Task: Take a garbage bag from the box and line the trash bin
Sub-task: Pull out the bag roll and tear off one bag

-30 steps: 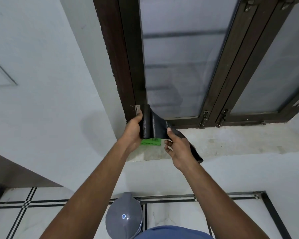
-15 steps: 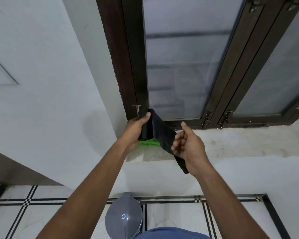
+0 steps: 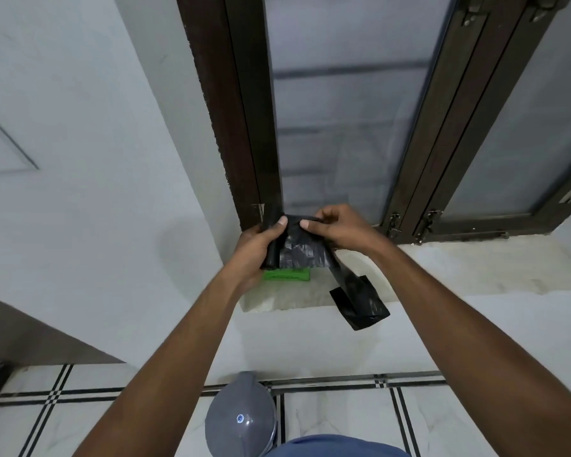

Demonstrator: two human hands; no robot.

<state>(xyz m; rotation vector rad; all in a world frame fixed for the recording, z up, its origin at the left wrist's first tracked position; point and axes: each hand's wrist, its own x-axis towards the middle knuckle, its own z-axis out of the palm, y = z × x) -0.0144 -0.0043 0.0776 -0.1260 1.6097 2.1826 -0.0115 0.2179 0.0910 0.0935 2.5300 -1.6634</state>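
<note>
The left hand [image 3: 257, 245] wraps around the roll of garbage bags [image 3: 272, 239] at 12 o'clock above the green box [image 3: 285, 275], steadying it so the right hand [image 3: 340, 229] can pinch one bag [image 3: 360, 298] and likely tear it free. The lidded trash bin [image 3: 241, 417] waits at 6 o'clock.

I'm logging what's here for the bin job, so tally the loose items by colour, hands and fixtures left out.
Black: 1, the garbage bag roll, gripped by the left hand and right hand
Green: 1, the box on the sill
Grey: 1, the trash bin
Total: 3
</note>
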